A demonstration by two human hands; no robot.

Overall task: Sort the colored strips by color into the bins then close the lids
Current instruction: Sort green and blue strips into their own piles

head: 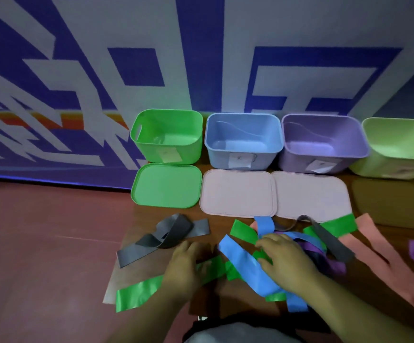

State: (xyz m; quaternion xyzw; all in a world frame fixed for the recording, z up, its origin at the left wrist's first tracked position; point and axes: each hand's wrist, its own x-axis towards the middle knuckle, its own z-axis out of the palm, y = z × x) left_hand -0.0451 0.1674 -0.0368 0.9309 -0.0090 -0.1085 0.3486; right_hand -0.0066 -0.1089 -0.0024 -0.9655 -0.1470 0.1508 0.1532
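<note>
Head view: the colored strips [307, 237] lie tangled at lower center of the surface [218, 226]. The left grip [188, 266] grasps a green strip [136, 293]. The right grip [285, 261] rests on a blue strip [245, 266]; whether it is clenched I cannot tell. Above stand the open green bin [166, 134], blue bin [243, 139] and purple bin [324, 142].

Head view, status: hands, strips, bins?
Left hand on green strip, right hand on strip pile; grips unclear. Green bin, blue bin, purple bin open, no strips seen inside. Nothing in the way.
</note>
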